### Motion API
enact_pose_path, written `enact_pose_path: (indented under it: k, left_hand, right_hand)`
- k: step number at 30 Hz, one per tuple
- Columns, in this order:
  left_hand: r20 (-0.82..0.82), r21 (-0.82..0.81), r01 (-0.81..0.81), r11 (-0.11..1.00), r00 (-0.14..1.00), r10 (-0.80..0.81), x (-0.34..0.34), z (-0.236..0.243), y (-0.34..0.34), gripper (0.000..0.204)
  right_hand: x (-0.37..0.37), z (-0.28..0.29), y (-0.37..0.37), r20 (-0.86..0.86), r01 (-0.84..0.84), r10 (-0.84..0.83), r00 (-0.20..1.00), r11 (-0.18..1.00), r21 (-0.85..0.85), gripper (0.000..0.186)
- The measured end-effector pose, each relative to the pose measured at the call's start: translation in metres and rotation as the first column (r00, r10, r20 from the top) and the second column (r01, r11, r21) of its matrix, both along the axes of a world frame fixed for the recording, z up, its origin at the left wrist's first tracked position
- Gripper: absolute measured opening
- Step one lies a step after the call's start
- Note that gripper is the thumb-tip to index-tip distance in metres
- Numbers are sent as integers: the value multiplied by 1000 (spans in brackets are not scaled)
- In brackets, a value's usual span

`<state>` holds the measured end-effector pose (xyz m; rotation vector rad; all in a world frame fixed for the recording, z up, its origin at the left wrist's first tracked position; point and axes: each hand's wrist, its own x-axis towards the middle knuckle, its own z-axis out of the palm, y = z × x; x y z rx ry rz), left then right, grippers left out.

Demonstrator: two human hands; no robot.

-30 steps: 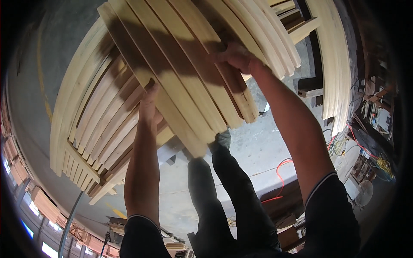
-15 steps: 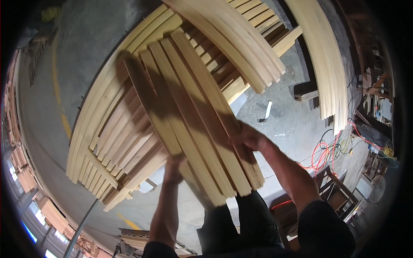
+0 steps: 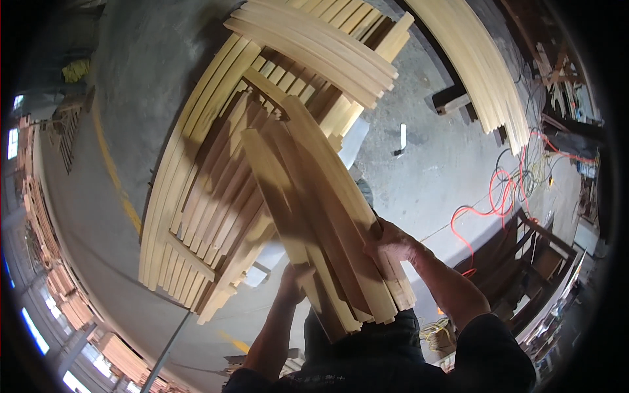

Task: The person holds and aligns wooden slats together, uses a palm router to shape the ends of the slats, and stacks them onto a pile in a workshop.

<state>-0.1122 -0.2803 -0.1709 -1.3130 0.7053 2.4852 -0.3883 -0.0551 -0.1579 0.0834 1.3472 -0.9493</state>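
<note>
Between my hands is a bundle of long, pale wooden boards (image 3: 331,223), tilted so that their near ends come close to my body. My left hand (image 3: 297,280) is closed on the bundle's left edge, its fingers partly hidden by the wood. On the right side my right hand (image 3: 392,241) grips the outer boards, thumb over the top. The far ends lie over a big stack of wooden slats (image 3: 219,203); whether they touch it I cannot tell.
Another pile of boards (image 3: 314,42) lies across the stack's far end. Long boards (image 3: 478,65) rest on a dark support at the far right. Red and dark hoses or cables (image 3: 501,203) coil on the floor at right, near a dark wooden frame (image 3: 524,268).
The boards in my hands have gone from a flat, spread row to a tighter, more tilted bundle. Their far ends now sit lower and further right in view. Both hands keep their hold.
</note>
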Motion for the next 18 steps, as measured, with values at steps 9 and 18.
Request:
enact_pose_path:
  k: [9, 18]
  left_hand:
    - [313, 191, -156, 969, 945, 91, 51, -75, 45, 48]
    - [124, 69, -170, 983, 979, 161, 72, -133, 70, 72]
  right_hand:
    - [107, -73, 33, 530, 566, -421, 736, 812, -140, 80]
    - [83, -69, 11, -423, -235, 148, 894, 958, -161, 55]
